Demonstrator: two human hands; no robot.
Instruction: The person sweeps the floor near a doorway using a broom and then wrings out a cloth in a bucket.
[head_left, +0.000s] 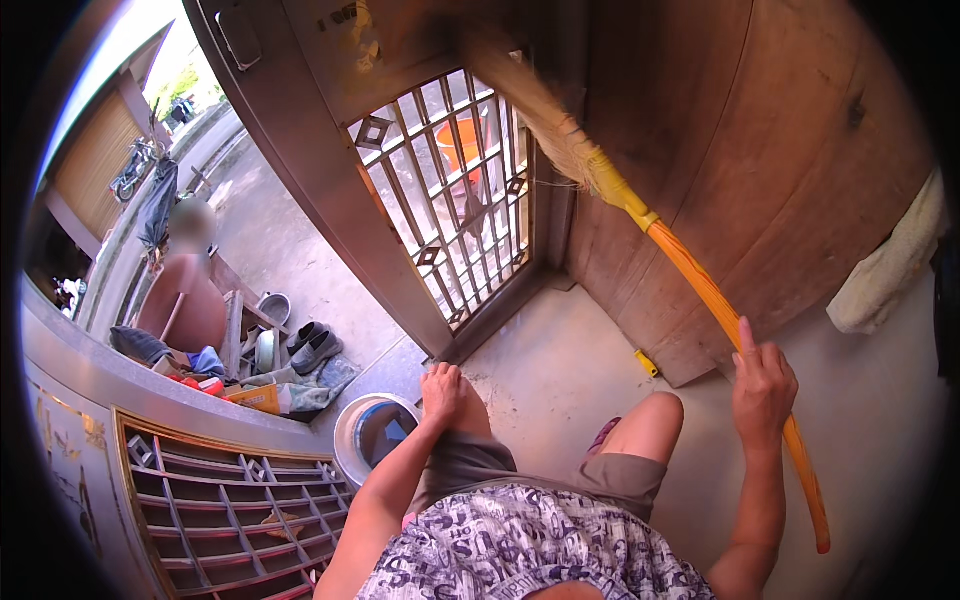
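My right hand (765, 390) grips the orange handle of a broom (694, 277), its index finger laid along the shaft. The broom slants up and to the left. Its straw bristles (536, 101) are raised against or close to the upper part of a metal door (322, 150); whether they touch is blurred. Below them is the door's barred grille (457, 187). My left hand (444, 394) rests on my left knee with nothing seen in it. Just left of that knee stands a round white bucket (345, 427) with something dark and blue inside.
A wooden panel (675, 150) stands at the right, with a small yellow object (646, 364) at its foot. A pale cloth (885, 262) hangs farther right. Another grilled door leaf (240, 517) is at lower left. Outside lie shoes (315, 349), a grey basin (275, 307) and an orange bucket (459, 142).
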